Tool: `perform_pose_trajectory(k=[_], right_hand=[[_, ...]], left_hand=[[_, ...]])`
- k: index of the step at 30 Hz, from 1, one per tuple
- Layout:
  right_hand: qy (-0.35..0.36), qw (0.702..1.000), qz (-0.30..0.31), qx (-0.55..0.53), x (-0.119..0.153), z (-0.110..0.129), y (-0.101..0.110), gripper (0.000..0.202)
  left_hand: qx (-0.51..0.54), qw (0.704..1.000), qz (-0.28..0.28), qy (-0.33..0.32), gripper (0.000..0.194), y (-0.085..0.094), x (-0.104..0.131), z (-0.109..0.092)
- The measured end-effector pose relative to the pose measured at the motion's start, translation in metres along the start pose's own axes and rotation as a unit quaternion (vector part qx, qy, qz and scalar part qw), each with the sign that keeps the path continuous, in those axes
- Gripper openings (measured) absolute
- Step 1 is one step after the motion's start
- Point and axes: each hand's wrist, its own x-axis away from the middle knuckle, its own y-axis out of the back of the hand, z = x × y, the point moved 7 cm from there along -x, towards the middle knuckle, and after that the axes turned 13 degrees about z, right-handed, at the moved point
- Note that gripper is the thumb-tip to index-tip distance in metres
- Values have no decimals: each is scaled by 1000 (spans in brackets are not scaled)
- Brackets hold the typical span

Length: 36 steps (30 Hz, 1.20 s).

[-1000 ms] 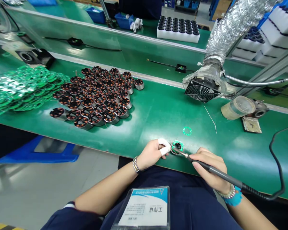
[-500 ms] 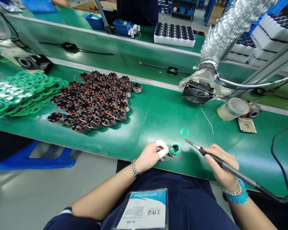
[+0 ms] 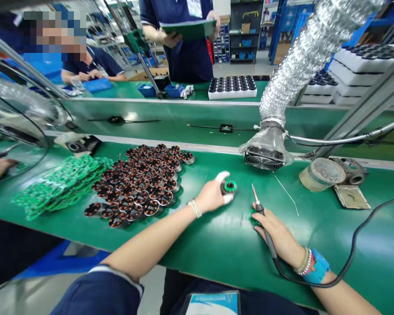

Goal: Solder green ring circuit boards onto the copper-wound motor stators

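Observation:
My left hand (image 3: 212, 194), with white-wrapped fingertips, is closed around a small round motor stator (image 3: 230, 187) that has a green ring-shaped circuit board on top. In my right hand (image 3: 279, 238) is a soldering iron (image 3: 269, 246), its tip pointing up and away from me. Beneath the fingers of that hand lies a loose green circuit board ring (image 3: 253, 217); whether they pinch it or only touch it I cannot tell. Left of my hands stand several rows of copper-wound stators (image 3: 141, 179), beside a stack of green circuit board sheets (image 3: 62, 183).
A fan on a foil duct (image 3: 265, 157) hangs over the green bench (image 3: 213, 258). A thin solder wire (image 3: 287, 194), a round tub (image 3: 321, 175) and an iron stand (image 3: 353, 173) are on the right. Across the divider are two people and a white foam tray (image 3: 232, 87).
My left hand has carried the stator away from the bench's front edge. My right hand has moved left onto the loose ring, turning the iron's tip upward. The view has tilted up.

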Motion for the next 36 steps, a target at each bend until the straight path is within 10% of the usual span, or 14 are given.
perform_pose_trajectory(k=[5, 11, 16, 25, 30, 36], right_hand=[[-19, 1000, -12, -9, 3, -11, -11, 35], [-33, 999, -5, -1, 4, -14, -13, 32], [-38, 999, -7, -14, 5, -15, -14, 35], [-2, 999, -32, -42, 0, -14, -11, 31], [4, 997, 13, -75, 14, 3, -9, 35], [24, 987, 153, -35, 45, 27, -10, 34]], left_hand=[[1, 981, -141, 137, 80, 91, -126, 45], [-17, 976, -129, 173, 80, 101, -191, 59], [-170, 965, -105, 169, 84, 109, -144, 55], [-330, 924, -66, 184, 22, 118, -22, 77], [-303, 950, 36, 66, 17, 64, -3, 42], [-131, 951, 187, -209, 23, -23, 84, -16]])
